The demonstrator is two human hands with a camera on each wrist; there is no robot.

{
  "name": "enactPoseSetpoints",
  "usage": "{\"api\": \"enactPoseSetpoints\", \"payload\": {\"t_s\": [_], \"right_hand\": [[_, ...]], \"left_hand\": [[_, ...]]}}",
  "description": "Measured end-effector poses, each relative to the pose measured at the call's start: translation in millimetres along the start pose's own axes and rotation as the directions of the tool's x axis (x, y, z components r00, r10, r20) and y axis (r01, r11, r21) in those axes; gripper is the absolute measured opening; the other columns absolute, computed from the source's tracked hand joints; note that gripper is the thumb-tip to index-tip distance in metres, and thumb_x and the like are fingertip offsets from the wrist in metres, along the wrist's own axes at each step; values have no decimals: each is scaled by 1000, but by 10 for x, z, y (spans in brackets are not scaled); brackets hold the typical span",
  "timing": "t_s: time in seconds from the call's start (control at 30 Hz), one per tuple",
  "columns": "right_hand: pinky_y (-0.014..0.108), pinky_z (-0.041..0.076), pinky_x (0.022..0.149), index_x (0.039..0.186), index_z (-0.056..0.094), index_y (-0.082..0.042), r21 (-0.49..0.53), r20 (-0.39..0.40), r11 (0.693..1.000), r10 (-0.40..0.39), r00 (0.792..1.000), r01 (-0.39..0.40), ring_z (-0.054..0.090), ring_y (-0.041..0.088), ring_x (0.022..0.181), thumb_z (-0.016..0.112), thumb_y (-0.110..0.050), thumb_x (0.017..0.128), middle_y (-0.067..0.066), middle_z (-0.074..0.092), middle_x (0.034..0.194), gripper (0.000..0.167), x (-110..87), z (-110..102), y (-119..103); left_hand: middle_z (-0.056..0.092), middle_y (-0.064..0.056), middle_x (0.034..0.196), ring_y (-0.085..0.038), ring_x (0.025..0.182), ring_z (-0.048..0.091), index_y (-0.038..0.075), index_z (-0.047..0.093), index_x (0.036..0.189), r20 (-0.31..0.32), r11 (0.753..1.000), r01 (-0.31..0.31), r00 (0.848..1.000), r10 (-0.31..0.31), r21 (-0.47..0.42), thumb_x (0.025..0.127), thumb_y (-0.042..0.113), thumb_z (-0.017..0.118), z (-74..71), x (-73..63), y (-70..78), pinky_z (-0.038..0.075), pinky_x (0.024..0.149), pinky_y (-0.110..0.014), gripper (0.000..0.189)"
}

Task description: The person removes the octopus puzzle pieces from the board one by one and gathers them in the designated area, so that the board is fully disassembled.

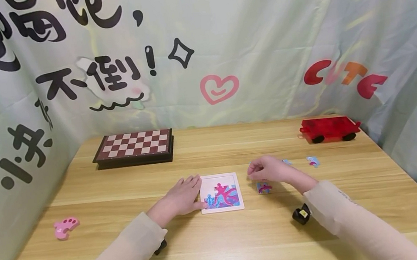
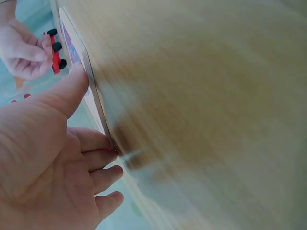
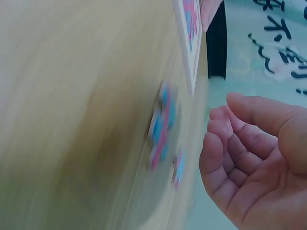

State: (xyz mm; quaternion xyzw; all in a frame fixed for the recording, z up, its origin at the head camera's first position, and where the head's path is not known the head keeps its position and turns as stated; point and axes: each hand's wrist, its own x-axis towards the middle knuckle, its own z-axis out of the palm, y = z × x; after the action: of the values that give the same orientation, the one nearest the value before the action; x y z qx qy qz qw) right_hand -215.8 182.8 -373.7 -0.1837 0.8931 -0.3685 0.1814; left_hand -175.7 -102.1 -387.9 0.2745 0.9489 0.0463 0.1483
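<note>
A white-framed jigsaw puzzle tray [image 1: 219,178] lies on the table, its lower part filled with pink and blue pieces [image 1: 226,195]. At its left edge is my left hand [image 1: 182,196], fingers extended along the side and thumb on the near left corner. My right hand [image 1: 271,169] hovers to the right of the tray, its fingers loosely curled, and no piece shows between thumb and fingertips in the right wrist view. Just below it in the head view lies a loose puzzle piece [image 1: 264,187]. Further pieces lie beyond, one puzzle piece [image 1: 313,161] at the right, others partly hidden by the hand.
A folded chessboard box [image 1: 133,148] sits at the back left, and a red toy wagon [image 1: 330,128] with black wheels at the back right. A pink paw-shaped object [image 1: 66,228] lies at the left. Printed cloth [image 1: 252,45] hangs around the table's back and sides.
</note>
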Motion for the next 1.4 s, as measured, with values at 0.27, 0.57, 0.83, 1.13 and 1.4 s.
{"api": "enactPoseSetpoints", "payload": {"t_s": [0.27,0.57,0.83,1.13,1.4], "right_hand": [[35,50,58,91,63,-3,32,46,996,-82,996,80,55,22,64,62,-8,87,6,61,76,6,166,258,-209],[24,46,56,94,64,-1,-30,75,982,-184,980,187,52,11,65,64,-3,84,-1,59,74,10,276,474,-341],[24,44,60,90,63,-4,-80,53,987,-137,989,141,49,11,64,67,-5,82,-2,56,70,9,302,566,-370],[24,44,61,84,65,-6,-127,48,989,-66,997,71,50,11,65,69,-7,81,-2,57,70,5,301,587,-409],[24,44,59,83,60,-5,-49,27,996,-77,997,79,49,13,65,66,-2,83,1,54,72,7,312,584,-399]], "left_hand": [[21,-17,148,-31,135,18,-4,28,141,3,1000,7,1000,-7,-1,89,48,52,-1,-4,0,13,109,-46,78],[21,-16,149,-31,135,19,-4,29,141,-1,1000,7,1000,-7,-2,88,49,52,24,19,-17,13,109,-45,79],[21,-17,148,-31,135,19,-4,29,141,-5,1000,3,1000,-3,0,88,50,53,25,23,-20,14,109,-45,79],[21,-17,148,-31,135,18,-5,29,141,1,1000,4,1000,-4,5,89,49,52,7,12,-9,14,109,-46,78],[22,-17,148,-32,135,19,-5,30,141,-6,1000,-1,1000,1,6,88,48,53,10,5,-7,14,109,-46,78]]}}
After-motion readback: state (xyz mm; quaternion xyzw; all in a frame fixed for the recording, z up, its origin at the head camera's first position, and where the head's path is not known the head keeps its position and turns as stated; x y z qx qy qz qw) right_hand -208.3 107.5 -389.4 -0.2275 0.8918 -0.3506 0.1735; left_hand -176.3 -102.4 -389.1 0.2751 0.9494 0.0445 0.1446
